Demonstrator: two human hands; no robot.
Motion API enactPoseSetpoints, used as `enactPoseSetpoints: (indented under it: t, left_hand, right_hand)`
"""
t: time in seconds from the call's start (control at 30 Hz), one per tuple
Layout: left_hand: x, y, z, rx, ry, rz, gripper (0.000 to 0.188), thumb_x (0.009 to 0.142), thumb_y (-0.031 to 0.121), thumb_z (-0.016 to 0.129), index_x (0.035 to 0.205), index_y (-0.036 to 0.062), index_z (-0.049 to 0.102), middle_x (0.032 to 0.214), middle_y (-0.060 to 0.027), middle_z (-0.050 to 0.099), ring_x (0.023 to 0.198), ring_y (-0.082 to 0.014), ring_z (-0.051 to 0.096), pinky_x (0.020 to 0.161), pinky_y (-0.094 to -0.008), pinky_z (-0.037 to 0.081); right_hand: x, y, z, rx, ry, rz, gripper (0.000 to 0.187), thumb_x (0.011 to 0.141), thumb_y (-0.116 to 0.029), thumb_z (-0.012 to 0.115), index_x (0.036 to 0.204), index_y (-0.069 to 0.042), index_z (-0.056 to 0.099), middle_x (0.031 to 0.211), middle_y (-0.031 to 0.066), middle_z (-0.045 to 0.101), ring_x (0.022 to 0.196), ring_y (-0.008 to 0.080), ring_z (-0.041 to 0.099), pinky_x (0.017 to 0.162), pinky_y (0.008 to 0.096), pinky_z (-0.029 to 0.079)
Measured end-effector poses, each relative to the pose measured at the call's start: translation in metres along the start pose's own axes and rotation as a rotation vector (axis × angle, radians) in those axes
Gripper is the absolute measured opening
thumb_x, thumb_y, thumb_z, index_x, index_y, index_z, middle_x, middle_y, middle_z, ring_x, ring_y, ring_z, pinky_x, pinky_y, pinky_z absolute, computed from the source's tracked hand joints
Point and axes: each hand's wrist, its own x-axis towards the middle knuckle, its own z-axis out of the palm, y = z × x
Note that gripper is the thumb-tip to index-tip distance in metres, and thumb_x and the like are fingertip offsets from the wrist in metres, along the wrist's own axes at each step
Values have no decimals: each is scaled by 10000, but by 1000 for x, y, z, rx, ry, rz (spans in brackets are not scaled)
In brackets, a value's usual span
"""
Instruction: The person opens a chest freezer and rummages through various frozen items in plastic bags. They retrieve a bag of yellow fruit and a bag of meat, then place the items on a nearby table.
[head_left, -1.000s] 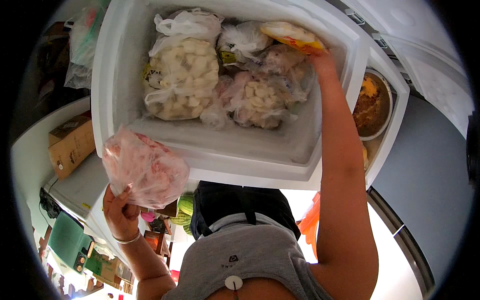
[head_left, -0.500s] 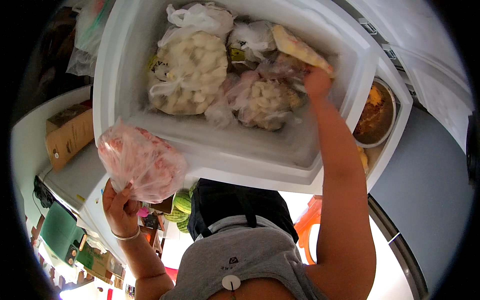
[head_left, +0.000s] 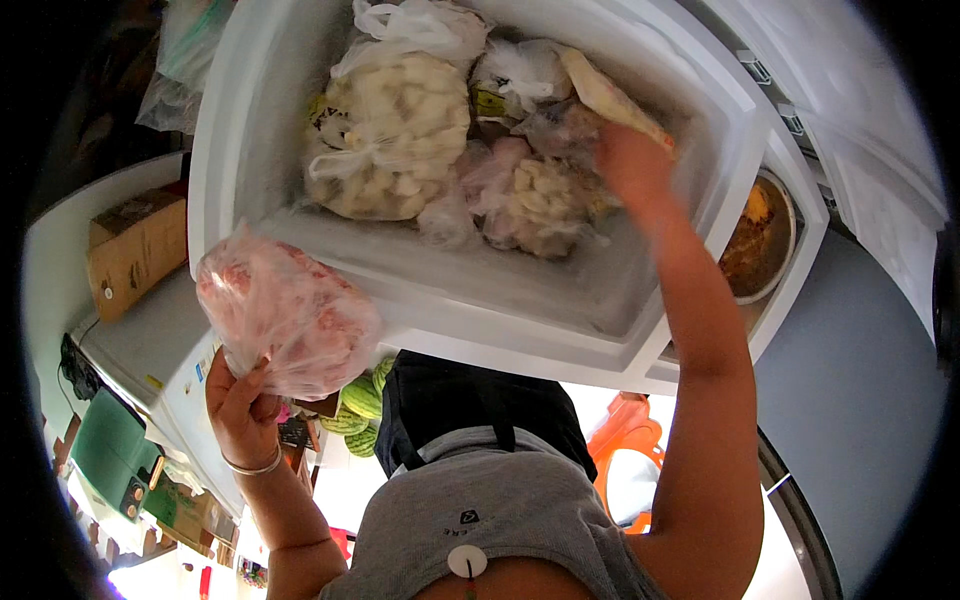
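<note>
My left hand (head_left: 243,405) pinches the gathered end of a clear plastic bag of pink frozen meat (head_left: 290,315), which rests against the near left rim of a white chest freezer (head_left: 500,325). Inside the freezer, my right hand (head_left: 637,170) reaches to the right end of the bags; motion smears its fingers. Close by it are a long yellowish packet (head_left: 603,92) and a clear bag of pale lumps (head_left: 545,200). A larger bag of whitish pieces (head_left: 395,140) lies further left, with a knotted white bag (head_left: 522,75) between them at the back.
In the freezer's right-hand section stands a round metal pot (head_left: 758,235) with brown and orange food. The raised lid (head_left: 860,100) is at the far right. A cardboard box (head_left: 137,250) sits on a white appliance at left. Watermelons (head_left: 358,400) lie on the floor below.
My right hand has shifted slightly, now more over the bags beside the yellowish packet. My left hand still holds the bag of meat at the rim. The whole view has shifted a little.
</note>
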Motion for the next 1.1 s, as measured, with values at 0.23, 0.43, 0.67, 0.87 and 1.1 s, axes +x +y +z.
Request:
enactPoseSetpoints:
  t: [0.23, 0.43, 0.67, 0.87, 1.1]
  left_hand:
    - [3, 3, 2, -27, 22, -21, 348, 780, 13, 521, 1120, -60, 508, 712, -16, 542, 396, -8, 250, 357, -167, 177]
    - [5, -1, -2, -41, -1, -13, 377, 767, 38, 518, 1126, -73, 481, 696, -21, 532, 390, -11, 266, 352, -169, 196]
    - [5, 3, 1, -80, -10, -48, 393, 760, 44, 521, 1131, -73, 469, 728, -36, 541, 386, -18, 278, 353, -169, 212]
    - [3, 2, 1, -49, -9, -41, 393, 761, 44, 528, 1133, -68, 474, 733, -29, 543, 398, -9, 277, 359, -163, 210]
    - [6, -2, -6, -109, -10, -57, 436, 732, 7, 489, 1157, -89, 482, 892, -139, 642, 407, -15, 293, 365, -157, 213]
  right_hand:
    - [-11, -88, 146, 63, 177, -578, 284, 810, -67, 503, 1064, -77, 630, 1104, 132, 595, 1078, 303, 531, 930, 450, 412]
    - [-27, -88, 160, -88, -131, -707, 272, 783, -91, 549, 1026, -91, 672, 1171, 88, 562, 1178, 270, 442, 1058, 437, 285]
    - [-27, -33, 118, 372, -273, -568, 126, 746, -148, 629, 815, -67, 697, 1074, 104, 592, 1069, 310, 504, 964, 397, 392]
    - [-40, -37, 108, 600, -63, -594, 192, 801, -205, 630, 872, -30, 664, 1048, 157, 590, 1055, 307, 513, 880, 384, 426]
    - [11, -72, 56, 1089, -152, 195, 207, 850, -228, 583, 879, -46, 676, 926, 153, 620, 855, 311, 579, 796, 408, 456]
